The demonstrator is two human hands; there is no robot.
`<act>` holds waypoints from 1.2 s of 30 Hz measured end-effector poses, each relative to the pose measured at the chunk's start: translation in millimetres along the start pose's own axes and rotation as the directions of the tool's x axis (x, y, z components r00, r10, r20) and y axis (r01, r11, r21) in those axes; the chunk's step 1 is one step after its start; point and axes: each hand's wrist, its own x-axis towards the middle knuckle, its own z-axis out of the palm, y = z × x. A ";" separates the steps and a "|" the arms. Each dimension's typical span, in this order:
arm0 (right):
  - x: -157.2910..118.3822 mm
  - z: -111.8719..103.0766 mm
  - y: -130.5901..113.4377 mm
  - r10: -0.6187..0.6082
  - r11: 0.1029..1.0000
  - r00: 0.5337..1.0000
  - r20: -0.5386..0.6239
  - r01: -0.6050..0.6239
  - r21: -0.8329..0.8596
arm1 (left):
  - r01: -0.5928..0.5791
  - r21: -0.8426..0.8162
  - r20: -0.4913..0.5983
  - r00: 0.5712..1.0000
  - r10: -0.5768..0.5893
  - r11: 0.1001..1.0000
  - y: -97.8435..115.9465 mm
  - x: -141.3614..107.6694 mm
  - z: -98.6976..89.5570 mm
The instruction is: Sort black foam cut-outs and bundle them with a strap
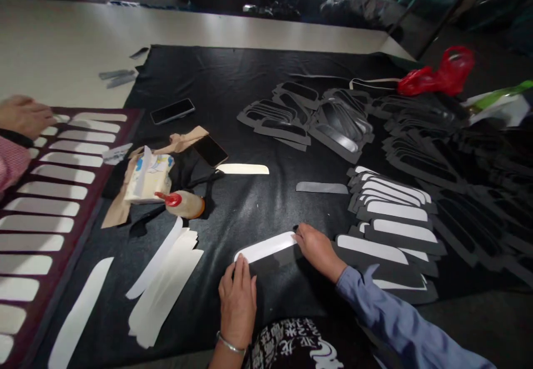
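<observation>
In front of me lies a dark grey panel [277, 261] with a white strip [266, 248] along its upper edge. My left hand [239, 297], with a bangle at the wrist, rests outstretched fingertips on the strip's left end. At the other end, my right hand [316, 249] pinches the panel's corner, thumb and fingers together. Right beside it is an overlapping stack of dark panels with white strips [397, 211]. A fanned pile of white strips [166, 286] lies to the left of my left hand, and one single white strip [81, 311] is farther left.
A red-tipped glue bottle [185, 204] lies near a tissue pack [150, 177] and two phones [172, 111]. Dark panels with black insets [337, 125] are heaped farther back. A co-worker's hand [25, 115] is over a maroon board [94, 191] lined with white strips. A red bag [445, 75] sits back right.
</observation>
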 end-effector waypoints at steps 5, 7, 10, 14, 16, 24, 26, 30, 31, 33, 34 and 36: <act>3.7 -0.5 -0.3 0.002 1.000 1.000 0.025 -0.002 0.004 | -0.024 -0.062 -0.039 0.999 0.021 0.998 1.4 2.6 1.6; 5.1 -0.5 0.5 0.001 1.000 0.999 0.038 -0.001 0.004 | -0.034 -0.098 -0.056 0.998 0.029 0.995 1.4 2.3 3.3; 6.8 -0.8 1.3 -0.004 1.000 0.998 0.058 0.004 0.007 | -0.036 -0.126 -0.044 0.999 0.030 0.991 -0.3 0.6 5.9; 7.7 -0.9 1.6 -0.021 1.000 0.997 0.071 0.020 0.013 | -0.048 -0.128 -0.039 0.998 0.043 0.991 -3.1 -1.2 7.5; 7.9 -0.2 1.8 -0.025 1.000 0.997 0.072 0.024 0.012 | -0.035 -0.141 -0.032 0.999 0.031 0.989 -3.6 -1.3 7.2; 10.8 5.4 5.8 -0.050 0.999 0.995 0.088 0.049 0.009 | 0.027 -0.219 -0.014 0.999 -0.030 0.975 -1.3 -0.5 2.8; 12.2 7.2 7.1 -0.057 0.998 0.994 0.092 0.056 0.013 | 0.039 -0.237 -0.009 0.999 -0.043 0.971 -1.1 -0.4 1.9; 15.2 10.3 9.6 -0.063 0.998 0.993 0.100 0.061 0.024 | 0.058 -0.235 0.037 0.998 -0.051 0.970 -1.5 0.1 -0.1; 15.8 10.7 10.1 -0.063 0.998 0.993 0.103 0.060 0.027 | 0.063 -0.227 0.051 0.997 -0.052 0.972 -1.8 0.3 -0.5; 16.6 10.6 10.9 -0.063 0.998 0.992 0.111 0.060 0.030 | 0.060 -0.205 0.077 0.996 -0.045 0.977 -2.4 0.5 -0.7; 16.8 10.1 11.1 -0.062 0.998 0.991 0.115 0.059 0.032 | 0.054 -0.192 0.080 0.996 -0.040 0.980 -2.7 0.5 -0.5; 17.1 8.6 11.1 -0.059 0.998 0.990 0.126 0.056 0.034 | 0.040 -0.173 0.076 0.997 -0.027 0.984 -3.2 0.4 0.2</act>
